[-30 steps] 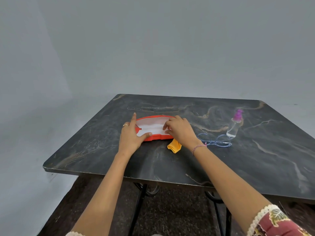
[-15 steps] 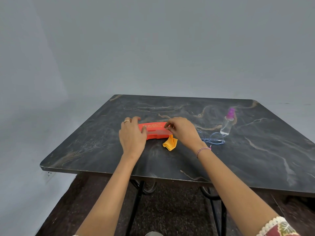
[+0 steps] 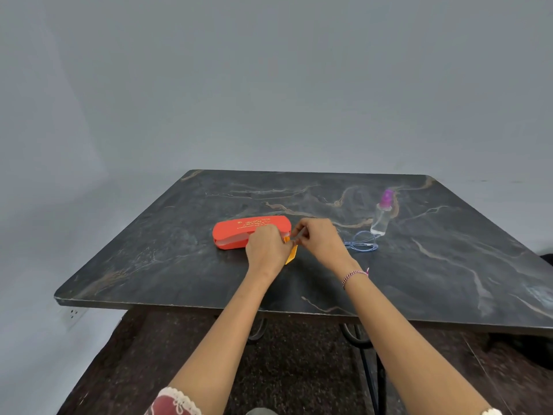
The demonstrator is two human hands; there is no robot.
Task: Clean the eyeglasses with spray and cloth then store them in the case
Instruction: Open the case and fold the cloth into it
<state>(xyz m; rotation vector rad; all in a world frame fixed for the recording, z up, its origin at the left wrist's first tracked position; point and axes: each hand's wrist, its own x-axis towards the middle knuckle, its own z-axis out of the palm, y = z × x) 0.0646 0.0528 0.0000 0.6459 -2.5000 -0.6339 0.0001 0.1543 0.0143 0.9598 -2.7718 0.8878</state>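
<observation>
An orange-red glasses case (image 3: pixel 250 231) with gold lettering lies nearly closed on the dark marble table (image 3: pixel 179 250). Just to its right, my left hand (image 3: pixel 264 250) and my right hand (image 3: pixel 320 241) meet and both pinch a small orange-yellow cloth (image 3: pixel 291 254), part of which hangs between them. Blue-framed eyeglasses (image 3: pixel 362 242) lie folded on the table to the right of my right hand. Behind them stands a clear spray bottle (image 3: pixel 381 218) with a purple cap.
The table's near edge (image 3: pixel 209 305) runs in front of my forearms, with black metal legs below. A wall socket (image 3: pixel 73 314) sits low on the grey wall at left. The floor is dark and speckled.
The case lid has come down from wide open to nearly closed. Both hands left the case and moved right, and now hold the orange cloth, lifted off the table.
</observation>
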